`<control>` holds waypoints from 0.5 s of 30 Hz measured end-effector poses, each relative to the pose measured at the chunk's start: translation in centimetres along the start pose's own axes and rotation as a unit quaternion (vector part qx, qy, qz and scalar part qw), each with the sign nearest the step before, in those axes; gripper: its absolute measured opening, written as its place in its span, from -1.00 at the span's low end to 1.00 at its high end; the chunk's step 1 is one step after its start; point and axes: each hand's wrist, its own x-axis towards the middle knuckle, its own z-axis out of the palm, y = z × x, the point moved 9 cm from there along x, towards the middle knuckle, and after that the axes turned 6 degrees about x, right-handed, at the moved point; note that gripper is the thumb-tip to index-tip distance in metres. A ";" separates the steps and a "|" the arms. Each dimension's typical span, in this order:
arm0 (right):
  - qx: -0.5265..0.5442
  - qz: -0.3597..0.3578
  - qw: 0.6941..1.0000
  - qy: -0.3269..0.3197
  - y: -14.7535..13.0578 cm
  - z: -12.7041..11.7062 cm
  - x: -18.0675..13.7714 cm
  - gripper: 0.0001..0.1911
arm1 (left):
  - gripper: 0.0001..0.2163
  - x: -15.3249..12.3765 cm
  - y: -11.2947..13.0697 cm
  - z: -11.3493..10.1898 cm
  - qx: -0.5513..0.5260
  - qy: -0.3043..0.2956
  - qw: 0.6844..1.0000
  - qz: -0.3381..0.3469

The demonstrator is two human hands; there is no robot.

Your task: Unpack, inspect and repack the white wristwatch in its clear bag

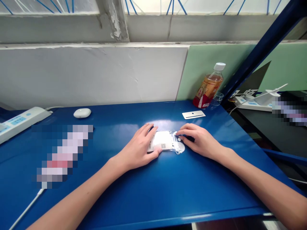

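Observation:
Flat on the blue table lies a small white packet (163,139) in clear plastic, with a square printed code near its lower edge. My left hand (142,145) grips its left end, thumb along the near side and fingers along the far side. At the packet's right end, my right hand (198,140) has its thumb and fingertips drawn together at the clear plastic. What exactly they pinch is too small to make out. A whitish disc (180,147) shows by that end, below my right fingertips.
A white flat card (193,114) and a drink bottle (209,86) stand or lie at the back right. Back left are a white earbud case (82,112) and a power strip (22,123). A blurred-out object (63,153) with a white cable (26,209) lies left. A blue beam (263,44) slants at right.

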 end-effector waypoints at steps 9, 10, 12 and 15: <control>0.008 -0.031 0.999 -0.009 -0.9 0.5 -0.1 -0.61 | -0.43 0.3 0.8 -0.1 -0.011 0.018 0.999 0.024; 0.012 -0.032 0.999 -0.005 -0.9 0.5 -0.1 -0.60 | -0.45 0.3 0.9 -0.1 -0.015 0.019 0.999 0.026; 0.025 -0.036 0.999 0.000 -0.9 0.5 -0.1 -0.62 | -0.47 0.3 1.1 -0.1 -0.022 0.019 0.999 0.031; 0.041 -0.046 0.998 0.004 -1.2 0.5 -0.1 -0.70 | -0.48 0.2 1.3 0.0 -0.027 0.018 0.999 0.037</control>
